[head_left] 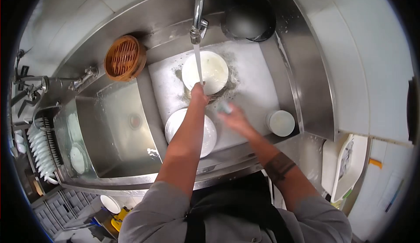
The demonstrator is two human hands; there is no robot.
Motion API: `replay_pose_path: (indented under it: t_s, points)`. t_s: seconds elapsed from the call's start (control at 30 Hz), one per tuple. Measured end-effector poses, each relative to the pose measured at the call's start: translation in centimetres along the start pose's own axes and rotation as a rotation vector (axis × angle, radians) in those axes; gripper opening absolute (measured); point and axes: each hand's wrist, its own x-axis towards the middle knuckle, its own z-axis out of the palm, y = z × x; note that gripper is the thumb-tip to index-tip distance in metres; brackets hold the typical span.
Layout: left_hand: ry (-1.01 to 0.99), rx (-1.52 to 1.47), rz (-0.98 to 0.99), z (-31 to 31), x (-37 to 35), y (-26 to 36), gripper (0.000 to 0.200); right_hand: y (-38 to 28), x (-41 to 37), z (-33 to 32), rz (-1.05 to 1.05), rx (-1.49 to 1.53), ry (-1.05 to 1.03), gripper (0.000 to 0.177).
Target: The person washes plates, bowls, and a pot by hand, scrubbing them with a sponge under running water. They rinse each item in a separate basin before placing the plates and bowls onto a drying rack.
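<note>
My left hand [199, 95] grips the near rim of a round white bowl [189, 73], tilted under the faucet [195, 33]. A stream of water runs down into it. Off to the bowl's near right, my right hand [235, 119] is closed around a small grey-green thing [225, 107], perhaps a sponge, smeared by motion. The hand is apart from the bowl. Beneath my left forearm lies a white plate [208, 138], partly hidden by the arm.
Left of the white sink floor is a second basin [127, 144] holding water. A bamboo steamer [124, 59] rests on its back ledge. A black wok [250, 15] stands at the back right, a white container [281, 123] at right. Several dishes [41, 144] fill a rack far left.
</note>
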Motion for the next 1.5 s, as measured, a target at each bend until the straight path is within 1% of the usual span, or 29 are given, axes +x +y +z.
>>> replay_pose_path:
  t_s: [0.03, 0.07, 0.1, 0.13, 0.17, 0.23, 0.3, 0.33, 0.4, 0.53, 0.57, 0.6, 0.63, 0.67, 0.73, 0.8, 0.87, 0.93, 0.97, 1.03, 1.07, 1.13, 1.17, 1.23, 1.27, 1.3, 1.37, 1.43, 1.5]
  points:
    - [0.067, -0.171, -0.126, 0.9, 0.0, 0.1, 0.041, -4.6, 0.0, -4.2, -0.035, -0.003, 0.092, 0.063]
    - [0.071, -0.19, -0.124, 0.9, 0.9, -0.6, 0.041, -9.5, 0.0, -8.5, -0.069, -0.009, 0.184, 0.066]
    - [0.033, -0.288, -0.088, 0.8, 2.5, -2.0, 0.038, -15.8, -0.9, -12.2, -0.225, 0.127, 0.238, 0.064]
    - [-0.006, -0.379, -0.05, 0.9, 3.5, -2.7, 0.036, -16.5, 1.9, -14.8, -0.413, 0.018, 0.349, 0.059]
    - [0.0, -0.385, -0.045, 1.3, 3.4, -2.6, 0.036, -21.3, 1.9, -17.1, -0.503, -0.081, 0.472, 0.055]
    - [0.168, -0.476, -0.033, 1.9, 2.5, -2.4, 0.032, -24.7, 6.8, -20.3, -0.733, -0.294, 0.554, 0.053]
    - [0.256, -0.52, -0.008, 2.8, 1.7, -2.1, 0.03, -25.0, 13.4, -21.4, -0.662, -0.649, 0.539, 0.05]
    - [0.339, -0.555, 0.006, 3.1, 1.4, -2.0, 0.028, -24.6, 16.0, -21.2, -0.669, -0.644, 0.536, 0.05]
    - [0.372, -0.534, 0.045, 2.8, 0.8, -2.0, 0.028, -23.3, 19.4, -20.1, -0.376, -1.139, 0.388, 0.052]
    - [0.402, -0.334, 0.03, 1.1, 1.4, -1.6, 0.03, -21.7, 21.8, -18.8, -0.262, -1.116, 0.137, 0.057]
    - [0.401, -0.279, 0.014, 0.9, 1.4, -1.4, 0.031, -22.4, 22.7, -19.3, -0.285, -1.081, -0.085, 0.056]
    - [0.442, -0.396, 0.035, 1.4, 0.8, -0.9, 0.033, -23.2, 23.0, -19.8, -0.305, -1.037, -0.302, 0.056]
    - [0.481, -0.515, 0.056, 1.7, 1.1, -0.6, 0.034, -23.6, 20.8, -19.9, -0.274, -0.845, -0.125, 0.051]
    - [0.478, -0.515, 0.055, 1.7, 1.3, -0.5, 0.034, -24.3, 18.6, -20.1, -0.272, -0.847, -0.122, 0.051]
    - [0.308, -0.632, 0.065, 1.1, 4.9, -1.9, 0.033, -24.9, 15.0, -20.3, -0.42, -0.545, 0.18, 0.054]
    - [0.137, -0.753, 0.07, 0.6, 8.5, -3.5, 0.031, -23.8, 11.4, -20.6, -0.638, -0.299, 0.362, 0.055]
    - [0.053, -0.822, 0.066, 0.8, 8.6, -3.3, 0.03, -21.6, 6.9, -19.5, -0.677, -0.071, 0.461, 0.053]
    - [0.251, -0.677, -0.007, 1.7, 4.5, -0.8, 0.024, -17.0, 3.3, -17.8, -0.435, 0.1, 0.401, 0.052]
    - [0.256, -0.68, -0.012, 2.3, 1.8, 0.8, 0.024, -14.8, 1.7, -16.5, -0.341, 0.216, 0.329, 0.052]
    - [0.422, -0.323, 0.004, 3.3, -2.6, 4.1, 0.027, -10.0, -0.4, -13.8, -0.246, 0.31, 0.236, 0.051]
    - [0.421, -0.316, 0.01, 2.7, -0.5, 4.0, 0.027, -7.9, -1.1, -12.8, -0.249, 0.287, 0.217, 0.052]
    - [0.343, 0.397, 0.341, 0.8, 5.4, 3.1, 0.038, -5.7, -2.8, -11.3, -0.177, 0.336, 0.18, 0.047]
    - [0.338, 0.402, 0.348, 0.9, 4.5, 3.9, 0.038, -5.2, -3.4, -10.8, -0.103, 0.379, 0.136, 0.043]
    - [0.242, 1.239, 0.64, 1.2, 2.4, 5.4, 0.043, -5.1, -4.1, -9.9, -0.056, 0.436, 0.129, 0.043]
    - [0.238, 1.24, 0.652, 1.2, 2.0, 5.7, 0.043, -5.1, -4.2, -9.7, -0.005, 0.489, 0.116, 0.044]
    - [0.109, 1.206, 0.85, 0.9, 2.1, 5.8, 0.035, -6.0, -4.4, -9.8, -0.011, 0.495, 0.125, 0.044]
    - [-0.029, 1.176, 1.047, 0.7, 2.3, 5.7, 0.026, -7.6, -5.0, -9.8, 0.009, 0.524, 0.081, 0.048]
    - [-0.154, 0.473, 0.46, 2.4, -1.9, 7.1, 0.021, -7.9, -4.9, -8.7, 0.031, 0.634, 0.043, 0.05]
    - [-0.186, 0.437, 0.443, 1.9, -5.9, 7.6, 0.029, -7.8, -4.2, -6.9, 0.049, 0.756, 0.006, 0.053]
